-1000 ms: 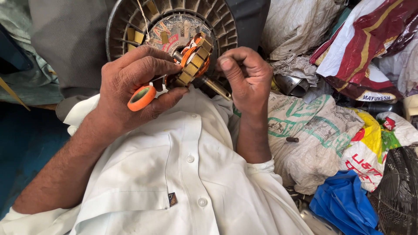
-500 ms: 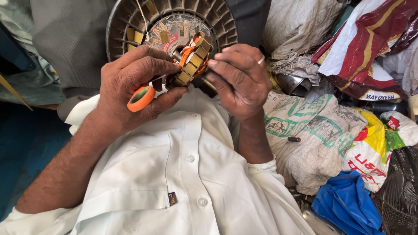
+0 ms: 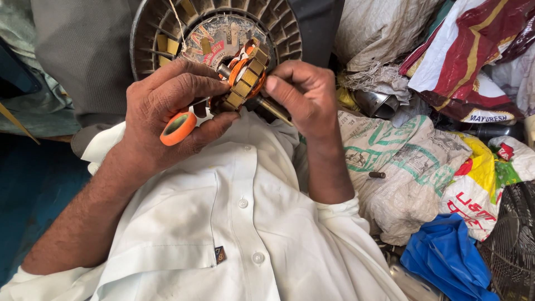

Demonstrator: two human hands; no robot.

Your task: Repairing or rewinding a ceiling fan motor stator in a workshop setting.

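- at the left, the left hand (image 3: 167, 114) is seen clenched around the lower side of a small motor stator (image 3: 241, 78), with an orange tape roll (image 3: 178, 128) worn like a ring on one finger and pressed against the thumb.
- the stator is held up in front of the chest, above the white shirt (image 3: 223, 239) and just before a round ribbed metal housing (image 3: 161, 33) — it is gripped from both sides and rests on nothing.
- a second ago the right hand (image 3: 304, 97) was held a little apart to the right of the piece; half a second ago it had been brought in over it, and now its fingers are pinched at the stator's right edge, beside a dark metal rod (image 3: 273, 108) that juts out beneath them.
- from this change it is judged that fine work on the windings has been taken up again, with the piece steadied by the left hand.
- the stator itself is seen as a stack of brass-coloured laminations, tilted, with orange insulation and copper wire wound through it.
- to the right, printed woven sacks (image 3: 401, 167) and a blue bag (image 3: 446, 256) are piled, untouched.
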